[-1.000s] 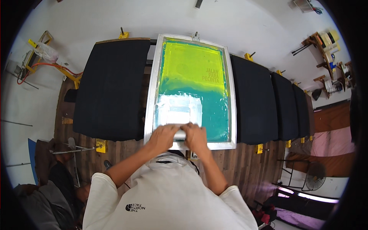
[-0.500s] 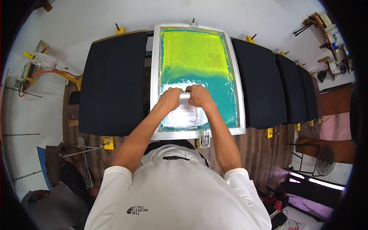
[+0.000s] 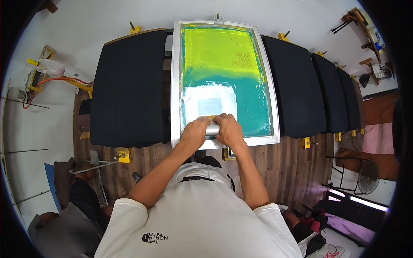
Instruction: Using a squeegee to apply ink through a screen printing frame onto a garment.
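Note:
My left hand [image 3: 195, 131] and my right hand [image 3: 229, 130] are both closed around the silver handle of a squeegee [image 3: 212, 130]. The squeegee presses low on a screen printing frame [image 3: 275, 116], close to its near edge. Yellow-green mesh [image 3: 206, 47] fills the far half of the screen, with lettering at its right. Nearer, the surface is teal [image 3: 254, 103], and white ink [image 3: 190, 103] is smeared over the near left part. A small pale rectangle [image 3: 210, 105] shows within the white, just beyond the squeegee. The blade is mostly hidden by my hands.
A black-covered pallet [image 3: 129, 90] stands left of the frame, and several more [image 3: 297, 90] run off to the right. Yellow clamps [image 3: 124, 155] stick out along the near side. A metal stand [image 3: 97, 165] is at lower left, a fan [image 3: 368, 174] at lower right.
Both hands have drawn the squeegee toward me, down the screen. The pale rectangle beyond it has come into sight. The view has shifted slightly.

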`<action>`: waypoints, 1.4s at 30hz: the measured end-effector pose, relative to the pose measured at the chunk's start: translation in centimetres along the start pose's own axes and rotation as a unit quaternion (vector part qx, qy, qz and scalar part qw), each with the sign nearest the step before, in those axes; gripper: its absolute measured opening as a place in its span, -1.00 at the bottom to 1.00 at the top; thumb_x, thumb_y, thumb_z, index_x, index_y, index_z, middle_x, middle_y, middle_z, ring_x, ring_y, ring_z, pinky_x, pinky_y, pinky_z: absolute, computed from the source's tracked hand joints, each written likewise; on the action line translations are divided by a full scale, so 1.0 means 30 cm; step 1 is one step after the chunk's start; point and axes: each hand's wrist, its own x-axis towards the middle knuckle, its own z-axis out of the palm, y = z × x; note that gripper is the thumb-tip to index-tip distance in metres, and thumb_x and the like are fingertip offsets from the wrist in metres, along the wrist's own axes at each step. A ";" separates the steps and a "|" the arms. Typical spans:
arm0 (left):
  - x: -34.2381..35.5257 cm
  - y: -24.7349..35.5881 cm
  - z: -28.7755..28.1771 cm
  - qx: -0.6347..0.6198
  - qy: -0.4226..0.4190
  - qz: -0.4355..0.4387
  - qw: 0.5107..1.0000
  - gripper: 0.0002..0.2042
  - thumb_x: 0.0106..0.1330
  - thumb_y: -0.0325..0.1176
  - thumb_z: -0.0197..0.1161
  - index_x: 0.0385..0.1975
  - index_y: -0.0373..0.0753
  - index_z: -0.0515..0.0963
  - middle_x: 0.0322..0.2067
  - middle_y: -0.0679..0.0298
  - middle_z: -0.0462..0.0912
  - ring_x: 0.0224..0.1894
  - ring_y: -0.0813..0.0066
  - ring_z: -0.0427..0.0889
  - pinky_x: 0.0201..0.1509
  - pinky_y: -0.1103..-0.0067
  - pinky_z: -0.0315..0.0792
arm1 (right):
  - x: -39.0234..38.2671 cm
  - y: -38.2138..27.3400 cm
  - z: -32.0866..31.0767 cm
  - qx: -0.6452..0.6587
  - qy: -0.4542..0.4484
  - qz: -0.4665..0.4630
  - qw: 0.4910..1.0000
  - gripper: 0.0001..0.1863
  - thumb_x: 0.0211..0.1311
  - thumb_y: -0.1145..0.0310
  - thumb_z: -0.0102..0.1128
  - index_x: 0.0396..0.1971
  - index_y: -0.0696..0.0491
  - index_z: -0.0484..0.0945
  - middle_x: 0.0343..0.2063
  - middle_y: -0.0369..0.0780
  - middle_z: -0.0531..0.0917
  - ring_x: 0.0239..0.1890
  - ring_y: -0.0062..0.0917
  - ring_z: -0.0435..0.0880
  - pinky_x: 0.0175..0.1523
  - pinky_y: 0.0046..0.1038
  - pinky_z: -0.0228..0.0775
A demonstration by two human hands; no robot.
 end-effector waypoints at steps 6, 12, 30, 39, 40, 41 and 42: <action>-0.076 0.048 0.005 -0.019 -0.017 -0.021 0.999 -0.58 0.07 -0.77 0.09 -0.02 -0.42 0.55 -0.01 -0.10 0.62 -0.04 -0.11 0.64 0.08 0.23 0.52 | -0.094 -0.014 0.019 0.004 0.009 -0.008 1.000 -0.54 -0.28 0.56 0.40 -0.20 0.10 0.64 -0.19 -0.14 0.65 -0.10 -0.17 0.60 -0.06 -0.19 0.57; -0.105 0.052 0.028 0.013 0.007 0.016 1.000 -0.55 0.02 -0.79 0.12 -0.02 -0.43 0.56 0.01 -0.12 0.61 0.03 -0.10 0.61 0.11 0.23 0.52 | -0.165 -0.012 -0.005 -0.012 0.002 -0.010 1.000 -0.41 -0.23 0.61 0.36 0.00 0.08 0.60 -0.03 -0.14 0.65 0.06 -0.15 0.57 0.16 -0.21 0.43; -0.138 0.035 0.056 0.043 0.017 0.016 0.999 -0.45 -0.10 -0.82 0.20 0.03 -0.42 0.54 0.11 -0.16 0.55 0.19 -0.08 0.53 0.25 0.26 0.45 | -0.486 0.149 0.180 0.658 0.077 0.386 0.642 -0.66 0.32 0.19 0.33 -0.15 0.09 0.43 -0.38 -0.24 0.62 -0.34 -0.52 0.70 -0.20 -0.39 0.67; -0.129 0.090 -0.002 0.054 0.013 -0.002 0.998 -0.46 -0.11 -0.78 0.26 0.01 -0.38 0.57 0.09 -0.08 0.59 0.15 -0.01 0.57 0.24 0.30 0.47 | -0.474 0.156 0.211 0.677 0.139 0.325 0.646 -0.68 0.29 0.25 0.37 -0.45 0.02 0.36 -0.65 -0.34 0.50 -0.76 -0.70 0.47 -0.54 -0.54 0.58; -0.122 0.097 -0.010 0.047 0.015 -0.016 0.999 -0.46 -0.11 -0.78 0.26 0.00 -0.37 0.57 0.09 -0.06 0.59 0.15 0.00 0.57 0.24 0.31 0.47 | -0.471 0.149 0.206 0.677 0.139 0.327 0.645 -0.68 0.29 0.25 0.37 -0.45 0.02 0.36 -0.65 -0.34 0.50 -0.76 -0.70 0.47 -0.54 -0.54 0.58; -0.119 0.100 -0.013 0.039 0.016 -0.030 0.999 -0.47 -0.11 -0.78 0.26 -0.01 -0.36 0.58 0.09 -0.04 0.60 0.15 0.01 0.58 0.24 0.31 0.47 | -0.465 0.142 0.199 0.665 0.143 0.327 0.656 -0.67 0.29 0.24 0.37 -0.44 0.02 0.37 -0.65 -0.34 0.50 -0.75 -0.71 0.47 -0.57 -0.56 0.55; -0.116 0.093 -0.010 0.037 0.016 -0.034 0.999 -0.47 -0.10 -0.78 0.26 -0.01 -0.35 0.58 0.09 -0.02 0.60 0.15 0.02 0.58 0.25 0.32 0.47 | -0.459 0.138 0.195 0.652 0.148 0.326 0.668 -0.67 0.29 0.24 0.37 -0.44 0.03 0.37 -0.65 -0.34 0.50 -0.75 -0.71 0.47 -0.59 -0.58 0.53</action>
